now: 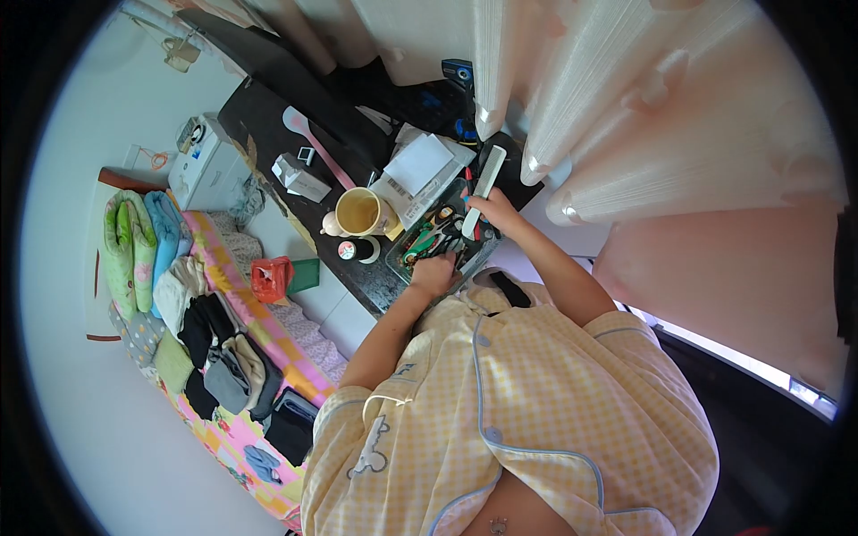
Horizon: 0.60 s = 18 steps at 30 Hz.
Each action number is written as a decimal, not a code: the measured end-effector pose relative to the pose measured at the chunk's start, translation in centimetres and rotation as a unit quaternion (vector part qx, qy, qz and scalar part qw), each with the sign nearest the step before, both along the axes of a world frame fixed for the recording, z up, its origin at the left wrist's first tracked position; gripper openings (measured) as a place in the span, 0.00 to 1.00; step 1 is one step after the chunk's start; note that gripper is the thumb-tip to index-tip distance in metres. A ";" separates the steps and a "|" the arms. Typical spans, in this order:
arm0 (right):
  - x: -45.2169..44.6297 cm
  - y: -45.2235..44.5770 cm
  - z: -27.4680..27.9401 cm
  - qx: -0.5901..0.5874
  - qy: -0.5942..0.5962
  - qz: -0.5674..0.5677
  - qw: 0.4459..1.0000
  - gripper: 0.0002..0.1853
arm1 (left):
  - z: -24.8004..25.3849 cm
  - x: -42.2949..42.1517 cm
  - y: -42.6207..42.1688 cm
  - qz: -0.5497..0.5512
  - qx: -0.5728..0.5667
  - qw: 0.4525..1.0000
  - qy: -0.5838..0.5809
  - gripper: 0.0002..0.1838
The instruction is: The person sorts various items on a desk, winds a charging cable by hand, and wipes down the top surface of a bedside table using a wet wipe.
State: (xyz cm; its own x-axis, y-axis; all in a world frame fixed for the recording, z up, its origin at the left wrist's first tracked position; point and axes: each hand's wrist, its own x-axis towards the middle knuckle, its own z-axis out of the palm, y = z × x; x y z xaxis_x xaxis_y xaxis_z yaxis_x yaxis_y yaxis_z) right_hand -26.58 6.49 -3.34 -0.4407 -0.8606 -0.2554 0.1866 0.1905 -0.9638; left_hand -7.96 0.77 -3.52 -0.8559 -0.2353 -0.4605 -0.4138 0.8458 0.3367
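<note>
My right hand point(496, 213) is closed around a long, flat, whitish comb-like piece point(485, 189), held tilted above the right side of a clear plastic box point(399, 272). I cannot make out teeth on it. My left hand point(433, 274) reaches into the near side of the box, its fingers bent down among the contents and partly hidden. Whether it grips anything does not show. In the box lie a green-handled tool point(417, 248), several dark and red-handled tools and small items, crowded together.
Left of the box stand a yellowish mug point(359, 213) and a dark jar point(355, 250). White papers point(418, 164), a small white box point(300, 179) and a pink spoon-shaped item point(315, 143) lie farther back on the dark desk point(259, 121). A curtain point(626, 107) hangs at the right.
</note>
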 end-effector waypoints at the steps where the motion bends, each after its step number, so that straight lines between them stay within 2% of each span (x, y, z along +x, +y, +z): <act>1: -0.1 0.0 0.1 0.010 -0.003 0.004 1.000 0.09 | -0.1 0.1 0.1 -0.031 -0.007 0.998 0.050 0.12; 2: -0.2 0.0 0.3 0.021 -0.005 0.008 1.000 0.09 | -0.1 0.1 0.2 -0.061 -0.014 0.993 0.100 0.10; 3: -0.2 0.1 0.3 0.021 -0.004 0.009 1.000 0.09 | -0.5 0.2 0.3 -0.060 -0.014 0.993 0.101 0.10; 5: -0.3 0.0 0.5 0.022 -0.014 0.005 1.000 0.09 | -1.1 0.2 0.4 -0.141 -0.054 0.984 0.097 0.08; 15: -0.3 0.0 0.8 0.024 -0.041 -0.015 0.999 0.10 | -1.5 0.0 0.3 -0.177 -0.061 0.974 0.127 0.06; 18: -0.3 0.0 0.6 0.025 -0.043 -0.018 0.999 0.10 | -1.9 -0.2 0.0 -0.226 -0.076 0.962 0.130 0.05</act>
